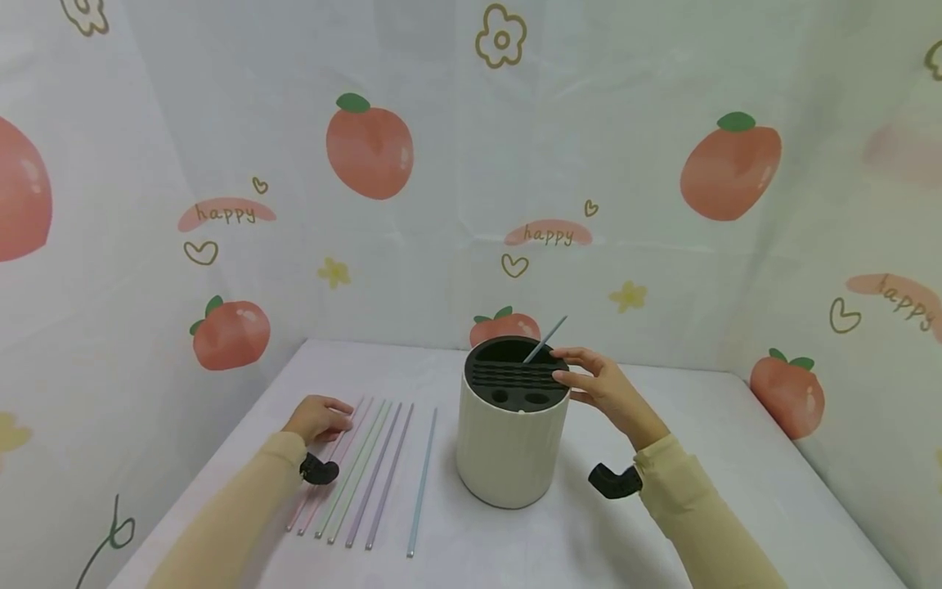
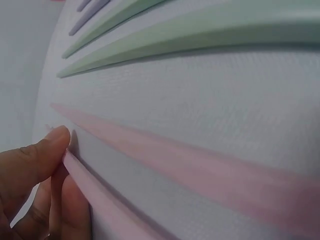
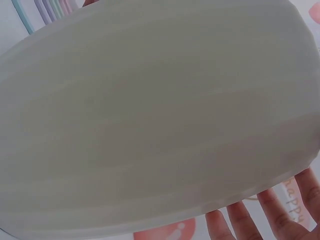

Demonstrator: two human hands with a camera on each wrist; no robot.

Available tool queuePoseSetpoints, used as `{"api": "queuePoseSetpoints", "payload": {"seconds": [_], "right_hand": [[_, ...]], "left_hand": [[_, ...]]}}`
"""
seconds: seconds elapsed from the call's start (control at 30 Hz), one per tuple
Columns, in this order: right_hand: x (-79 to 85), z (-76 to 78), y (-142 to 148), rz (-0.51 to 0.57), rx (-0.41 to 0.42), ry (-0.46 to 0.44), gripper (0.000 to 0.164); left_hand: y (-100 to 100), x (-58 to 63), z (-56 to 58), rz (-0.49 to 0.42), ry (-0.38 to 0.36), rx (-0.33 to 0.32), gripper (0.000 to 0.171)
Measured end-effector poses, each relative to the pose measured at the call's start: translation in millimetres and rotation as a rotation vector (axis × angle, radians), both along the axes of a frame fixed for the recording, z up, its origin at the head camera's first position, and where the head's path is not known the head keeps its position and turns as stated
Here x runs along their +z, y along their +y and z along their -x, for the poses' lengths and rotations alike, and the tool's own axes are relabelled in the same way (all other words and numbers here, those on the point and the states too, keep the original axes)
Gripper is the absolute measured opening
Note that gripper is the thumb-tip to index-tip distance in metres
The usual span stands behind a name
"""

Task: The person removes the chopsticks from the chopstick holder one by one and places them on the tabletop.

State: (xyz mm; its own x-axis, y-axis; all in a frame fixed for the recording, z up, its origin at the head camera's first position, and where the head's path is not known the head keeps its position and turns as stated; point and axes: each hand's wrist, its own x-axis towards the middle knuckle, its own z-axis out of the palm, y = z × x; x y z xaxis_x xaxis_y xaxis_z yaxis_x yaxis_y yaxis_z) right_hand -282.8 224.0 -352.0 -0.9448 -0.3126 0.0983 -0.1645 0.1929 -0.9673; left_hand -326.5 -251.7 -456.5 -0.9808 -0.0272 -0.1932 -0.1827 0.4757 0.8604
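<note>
My left hand (image 1: 316,419) pinches a pink chopstick (image 2: 102,200) near its thin end, thumb against fingers. Another pink chopstick (image 2: 170,157) lies beside it on the white table. To their right lie two green chopsticks (image 2: 200,37), two purple ones and a single blue chopstick (image 1: 423,483), roughly side by side. A cream ribbed utensil holder (image 1: 508,450) stands upright, its black top insert (image 1: 522,401) having slots and round holes. One blue chopstick (image 1: 545,340) leans in the large back opening. My right hand (image 1: 607,393) touches the holder's right rim with extended fingers.
The white table (image 1: 648,523) runs back to a white curtain (image 1: 441,278) printed with peaches, hearts and flowers. A black wrist camera (image 1: 318,469) sits on the left wrist, and another (image 1: 614,481) on the right.
</note>
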Motion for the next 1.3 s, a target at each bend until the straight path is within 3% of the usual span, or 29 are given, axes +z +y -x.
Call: {"api": "queuePoseSetpoints", "payload": {"seconds": [0.63,1.07,1.2,1.3], "right_hand": [[2.9,-0.2,0,-0.018,-0.007,-0.011,0.051],[1.9,-0.8,-1,-0.007,0.0,-0.003,0.05],[1.7,-1.2,-1,-0.003,0.005,0.0,0.05],[1.6,-1.3,0,-0.004,0.001,0.003,0.05]], "left_hand": [[4,-0.4,1.8,0.031,-0.028,0.023,0.036],[1,1.3,-0.6,-0.015,-0.057,0.026,0.04],[2,16.7,0.0,-0.063,-0.061,0.0,0.045],[12,43.7,1.6,-0.113,0.001,-0.072,0.047]]}}
